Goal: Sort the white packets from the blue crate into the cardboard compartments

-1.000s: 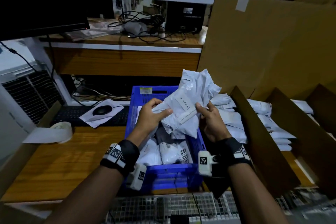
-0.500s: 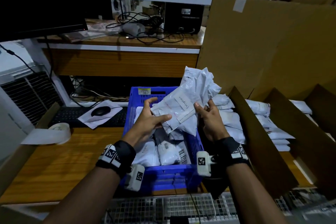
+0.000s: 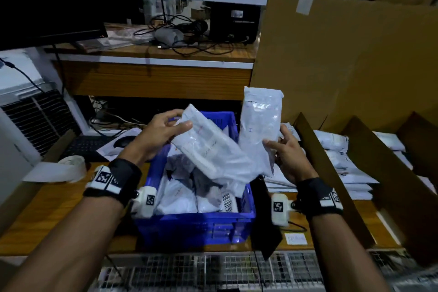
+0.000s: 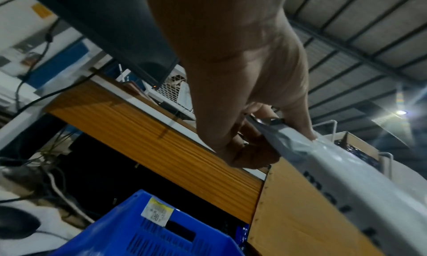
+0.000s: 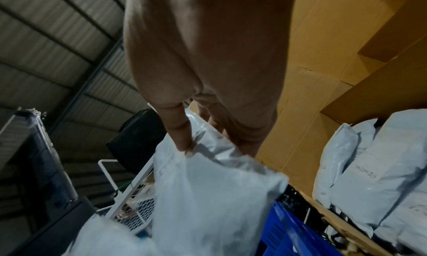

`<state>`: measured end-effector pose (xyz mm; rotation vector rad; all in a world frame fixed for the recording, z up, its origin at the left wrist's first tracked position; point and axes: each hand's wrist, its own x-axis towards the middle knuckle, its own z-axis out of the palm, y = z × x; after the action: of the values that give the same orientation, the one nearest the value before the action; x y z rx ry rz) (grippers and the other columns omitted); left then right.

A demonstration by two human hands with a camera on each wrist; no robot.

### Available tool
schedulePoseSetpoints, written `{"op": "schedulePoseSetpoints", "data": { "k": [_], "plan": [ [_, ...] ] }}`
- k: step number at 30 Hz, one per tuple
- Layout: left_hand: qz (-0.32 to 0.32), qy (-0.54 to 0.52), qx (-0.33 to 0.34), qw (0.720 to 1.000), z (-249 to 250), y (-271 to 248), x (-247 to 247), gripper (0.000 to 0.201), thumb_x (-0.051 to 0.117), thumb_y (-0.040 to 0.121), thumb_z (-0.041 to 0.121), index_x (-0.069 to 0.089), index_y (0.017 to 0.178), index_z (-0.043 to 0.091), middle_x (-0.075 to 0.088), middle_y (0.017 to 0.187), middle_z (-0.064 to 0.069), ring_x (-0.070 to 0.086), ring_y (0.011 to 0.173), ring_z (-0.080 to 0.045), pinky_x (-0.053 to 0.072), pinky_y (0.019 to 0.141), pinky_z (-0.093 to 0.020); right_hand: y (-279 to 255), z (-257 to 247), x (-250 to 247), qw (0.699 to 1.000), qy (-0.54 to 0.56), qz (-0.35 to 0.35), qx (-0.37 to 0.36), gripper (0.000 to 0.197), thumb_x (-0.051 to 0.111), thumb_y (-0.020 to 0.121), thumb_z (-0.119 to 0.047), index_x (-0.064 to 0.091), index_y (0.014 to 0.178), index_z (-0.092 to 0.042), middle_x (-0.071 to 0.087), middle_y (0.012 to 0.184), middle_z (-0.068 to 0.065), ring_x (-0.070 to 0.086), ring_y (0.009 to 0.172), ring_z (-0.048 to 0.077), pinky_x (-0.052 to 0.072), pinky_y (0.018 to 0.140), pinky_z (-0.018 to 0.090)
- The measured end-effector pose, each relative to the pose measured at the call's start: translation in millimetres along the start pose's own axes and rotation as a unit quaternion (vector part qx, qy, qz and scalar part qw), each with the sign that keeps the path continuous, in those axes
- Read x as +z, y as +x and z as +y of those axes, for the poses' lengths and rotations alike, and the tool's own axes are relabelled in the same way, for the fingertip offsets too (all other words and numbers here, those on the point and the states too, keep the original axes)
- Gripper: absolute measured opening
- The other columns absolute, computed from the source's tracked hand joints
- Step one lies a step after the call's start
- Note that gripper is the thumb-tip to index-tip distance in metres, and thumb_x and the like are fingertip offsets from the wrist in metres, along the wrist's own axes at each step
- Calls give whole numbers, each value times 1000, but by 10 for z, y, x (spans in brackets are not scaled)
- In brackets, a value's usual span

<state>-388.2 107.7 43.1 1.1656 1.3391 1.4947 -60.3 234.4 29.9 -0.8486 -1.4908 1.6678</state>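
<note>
We see warehouse packing station: corrugated metal roof (image 5: pixel 57 40), wooden desk (image 3: pixel 47 208) with monitor (image 3: pixel 47 0), keyboard (image 3: pixel 85 147), blue crate (image 3: pixel 196 227), cardboard dividers (image 3: pixel 331 180), stacked packets (image 3: pixel 336 142).

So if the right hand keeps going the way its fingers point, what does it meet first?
Probably the tall cardboard backboard; the right hand, holding a packet, points up and away. Depth is unclear.

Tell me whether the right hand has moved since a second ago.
Yes. The right hand has shifted right, off the blue crate toward the cardboard divider, now holding its own upright packet.
</note>
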Motion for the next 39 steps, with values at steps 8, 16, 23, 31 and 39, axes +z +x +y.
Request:
{"op": "schedulePoseSetpoints", "data": {
  "k": [8, 16, 23, 31, 39],
  "plan": [
    [-43, 177, 14, 983, 173, -6, 536, 28, 84, 91, 27, 79, 118, 25, 78, 121, 5, 69, 123, -18, 55, 102, -47, -104, 10, 46, 994, -28, -103, 9, 44, 53, 107, 1, 55, 143, -24, 74, 128, 14, 70, 118, 37, 56, 97, 52],
    [52, 229, 72, 969, 199, -41, 891, 37, 90, 84, 27, 75, 118, 23, 75, 120, 7, 63, 105, 7, 47, 79, -6, -333, 52, 143, 992, -31, -116, -26, 67, 81, 91, -4, 51, 148, -22, 70, 138, 0, 68, 126, 20, 59, 101, 42],
    [116, 143, 57, 981, 225, -231, 1090, 71, 89, 83, 47, 52, 142, 34, 68, 126, 10, 67, 116, -7, 57, 94, -33, -570, -9, 182, 995, -22, -81, -55, 67, 81, 90, -2, 49, 145, -22, 71, 134, 2, 70, 123, 21, 61, 98, 46],
    [34, 51, 14, 998, 253, -751, 1183, 85, 84, 90, 27, 30, 155, 39, 66, 135, 6, 72, 116, -10, 62, 95, -41, -929, -203, 259, 994, -5, -13, -104, 62, 79, 91, -1, 48, 142, -16, 70, 134, 6, 70, 122, 26, 59, 99, 54],
    [-12, 40, 13, 999, 86, -1172, 1158, 44, 76, 98, 22, 59, 139, 24, 78, 123, -1, 76, 111, -25, 60, 98, -53, -1489, -229, 314, 994, -21, 22, -104, 63, 77, 92, 1, 49, 141, -26, 70, 134, -1, 70, 123, 21, 61, 96, 48]
  ]
}}
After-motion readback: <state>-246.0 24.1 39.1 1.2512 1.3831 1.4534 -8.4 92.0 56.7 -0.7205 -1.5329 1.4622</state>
